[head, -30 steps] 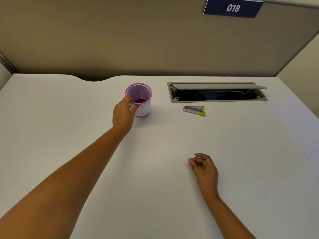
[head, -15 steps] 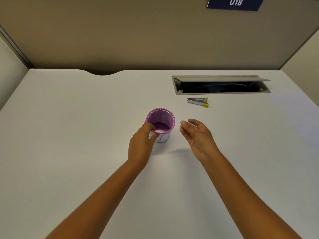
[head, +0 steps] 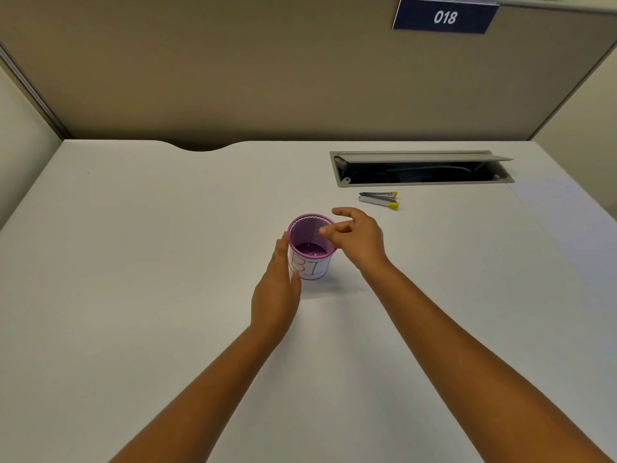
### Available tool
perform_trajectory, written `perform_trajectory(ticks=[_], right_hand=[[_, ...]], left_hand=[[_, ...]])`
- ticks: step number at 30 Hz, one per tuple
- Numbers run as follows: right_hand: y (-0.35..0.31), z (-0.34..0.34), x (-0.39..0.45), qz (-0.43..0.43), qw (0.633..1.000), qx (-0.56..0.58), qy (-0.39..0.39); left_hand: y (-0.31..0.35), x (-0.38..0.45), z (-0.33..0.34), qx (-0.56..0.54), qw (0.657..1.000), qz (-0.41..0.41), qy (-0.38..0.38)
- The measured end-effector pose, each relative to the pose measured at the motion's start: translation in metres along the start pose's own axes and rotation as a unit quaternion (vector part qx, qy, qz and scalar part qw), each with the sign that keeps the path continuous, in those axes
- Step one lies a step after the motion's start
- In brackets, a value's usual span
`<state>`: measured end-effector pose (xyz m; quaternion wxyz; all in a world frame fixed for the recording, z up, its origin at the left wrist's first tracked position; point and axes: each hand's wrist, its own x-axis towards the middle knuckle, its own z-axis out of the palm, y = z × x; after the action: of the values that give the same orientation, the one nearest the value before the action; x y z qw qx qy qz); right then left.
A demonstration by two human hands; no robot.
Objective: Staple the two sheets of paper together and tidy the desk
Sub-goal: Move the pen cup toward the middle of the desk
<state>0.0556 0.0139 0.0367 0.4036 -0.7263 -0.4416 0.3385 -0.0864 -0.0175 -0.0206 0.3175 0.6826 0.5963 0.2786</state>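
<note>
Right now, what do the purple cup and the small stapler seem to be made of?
Purple cup: probably metal mesh, painted matte purple; fine perforations show on its inner wall, and a white paper label wraps it. Stapler: seemingly shiny bare metal with yellow plastic tips.

Two bare arms reach forward from the bottom of the view, side by side. The left hand (head: 276,292) is stretched out flat, palm turned to the right, with the fingers straight and close together. Its thumb sticks out a little to the right. The right hand (head: 359,240) is farther forward and held up a bit higher. Its fingers are loosely curled and spread apart, pointing to the left. Nothing shows between them. The two hands do not touch each other.
</note>
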Motion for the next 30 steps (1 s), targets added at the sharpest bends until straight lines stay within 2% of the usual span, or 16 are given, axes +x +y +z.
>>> perform_trajectory(ticks=[2, 4, 6, 7, 9, 11, 14, 16, 18, 25, 30], right_hand=[[-0.001, -0.002, 0.001, 0.0, 1.0, 0.005, -0.008], [-0.002, -0.008, 0.001, 0.01, 0.998, 0.056, -0.008], [0.001, -0.019, -0.003, 0.018, 0.993, 0.112, 0.018], [0.007, -0.024, -0.007, 0.007, 0.994, 0.1, 0.041], [0.029, -0.032, -0.019, -0.03, 0.998, -0.001, 0.062], [0.06, -0.037, -0.037, -0.041, 0.99, -0.132, 0.035], [0.111, -0.042, -0.062, 0.008, 0.942, -0.336, -0.026], [0.134, -0.042, -0.076, 0.033, 0.906, -0.419, -0.054], [0.146, -0.037, -0.087, 0.033, 0.896, -0.439, -0.059], [0.135, -0.003, -0.077, 0.021, 0.897, -0.439, -0.056], [0.133, 0.0, -0.061, -0.017, 0.897, -0.434, -0.076]], left_hand=[[-0.005, -0.007, 0.003, -0.001, 1.0, -0.022, -0.002], [-0.013, -0.015, 0.008, 0.0, 0.999, -0.038, -0.01], [-0.026, -0.023, 0.011, 0.009, 0.999, -0.04, -0.026], [-0.033, -0.026, 0.013, 0.033, 0.998, -0.025, -0.037], [-0.046, -0.031, 0.015, 0.107, 0.993, 0.02, -0.051], [-0.051, -0.032, 0.017, 0.137, 0.988, 0.045, -0.046], [-0.055, -0.029, 0.021, 0.163, 0.984, 0.069, -0.028], [-0.058, -0.027, 0.023, 0.182, 0.98, 0.082, -0.018], [-0.058, -0.027, 0.024, 0.194, 0.977, 0.083, -0.022], [-0.058, -0.029, 0.025, 0.199, 0.976, 0.087, -0.015], [-0.057, -0.029, 0.024, 0.196, 0.977, 0.086, -0.017]])
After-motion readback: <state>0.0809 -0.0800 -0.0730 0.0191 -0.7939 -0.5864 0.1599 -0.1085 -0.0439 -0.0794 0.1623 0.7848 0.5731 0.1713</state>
